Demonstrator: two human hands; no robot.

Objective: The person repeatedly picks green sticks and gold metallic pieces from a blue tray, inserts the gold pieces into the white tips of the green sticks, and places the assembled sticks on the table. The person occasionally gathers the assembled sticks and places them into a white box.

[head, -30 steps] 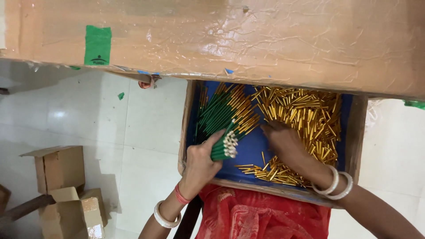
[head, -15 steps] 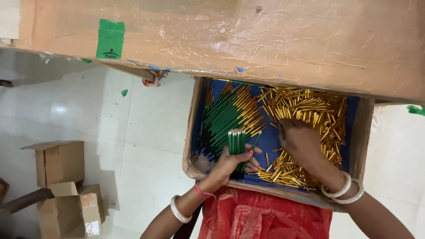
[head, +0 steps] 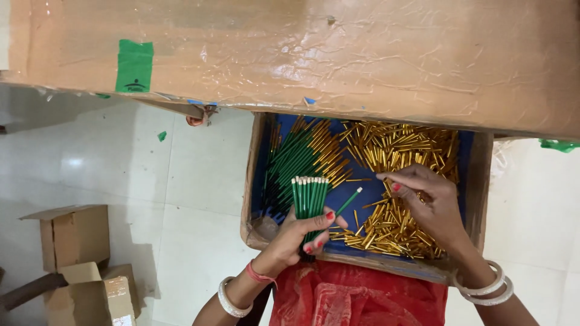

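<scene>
Head view: left hand (head: 299,235) fingers clench green sticks (head: 309,196); right hand (head: 426,205) fingers pinch a gold cap (head: 382,177).

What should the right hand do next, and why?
Probably bring the gold cap in the right hand to the single green stick jutting from the left hand: that stick's tip is bare, and it stands apart from the bundle in the same grip.

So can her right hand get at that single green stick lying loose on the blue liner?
Probably yes. The right hand hovers just beside the loose green stick, with bare blue liner between them and nothing lying over it.
</scene>
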